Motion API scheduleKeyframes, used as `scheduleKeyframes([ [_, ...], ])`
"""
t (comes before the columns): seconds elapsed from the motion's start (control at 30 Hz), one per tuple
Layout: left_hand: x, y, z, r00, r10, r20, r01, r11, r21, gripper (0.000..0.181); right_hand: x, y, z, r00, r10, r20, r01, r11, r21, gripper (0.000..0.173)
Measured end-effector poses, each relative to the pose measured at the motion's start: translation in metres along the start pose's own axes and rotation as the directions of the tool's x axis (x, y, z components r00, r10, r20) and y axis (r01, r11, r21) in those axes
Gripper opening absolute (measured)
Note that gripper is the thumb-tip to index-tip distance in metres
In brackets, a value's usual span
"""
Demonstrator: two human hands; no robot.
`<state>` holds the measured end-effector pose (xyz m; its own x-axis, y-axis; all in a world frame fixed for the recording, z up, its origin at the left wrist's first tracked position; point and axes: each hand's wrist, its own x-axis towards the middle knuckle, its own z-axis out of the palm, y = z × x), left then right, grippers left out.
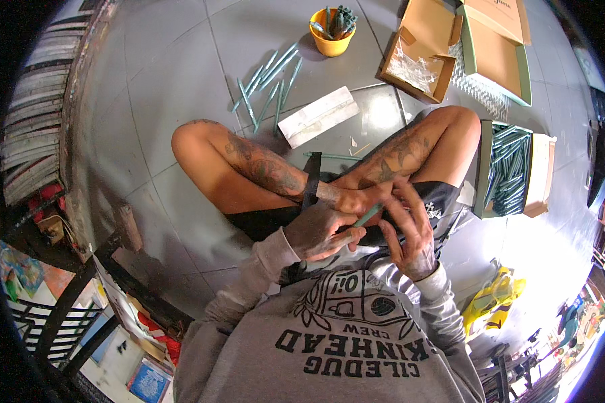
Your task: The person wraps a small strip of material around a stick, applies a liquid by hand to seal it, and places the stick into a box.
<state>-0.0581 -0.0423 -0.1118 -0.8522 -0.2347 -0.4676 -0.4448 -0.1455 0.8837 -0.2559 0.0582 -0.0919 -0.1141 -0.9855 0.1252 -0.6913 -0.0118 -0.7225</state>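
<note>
My left hand (327, 234) grips a slim teal pen-like tube (367, 216) between thumb and fingers, its far end pointing up and right. Close to that end is my right hand (408, 226), fingers spread and slightly blurred; whether a fingertip touches the tube is unclear. Both hands are over my crossed legs. Just beyond my shins, a single teal stick (333, 156) lies on the tiled floor. Farther out, several loose teal sticks (267, 83) are scattered beside a long whitish block or box (318, 117).
A yellow cup (331, 46) holds dark-tipped pieces. Clear plastic pieces (411, 68) lie in an open cardboard box (390, 75), beside another open box (524, 75). To my right, a box (484, 201) is packed with teal sticks. A yellow plastic bag (496, 299) lies nearby.
</note>
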Motion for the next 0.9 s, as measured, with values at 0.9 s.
scheduleKeyframes([
  [0.9, 0.100, -0.104, -0.121, 0.859, 0.363, -0.362, 0.307, 0.203, 0.930, 0.093, -0.249, 0.163, -0.021, 0.364, 0.830, -0.423, -0.898, 0.433, 0.079, 0.030],
])
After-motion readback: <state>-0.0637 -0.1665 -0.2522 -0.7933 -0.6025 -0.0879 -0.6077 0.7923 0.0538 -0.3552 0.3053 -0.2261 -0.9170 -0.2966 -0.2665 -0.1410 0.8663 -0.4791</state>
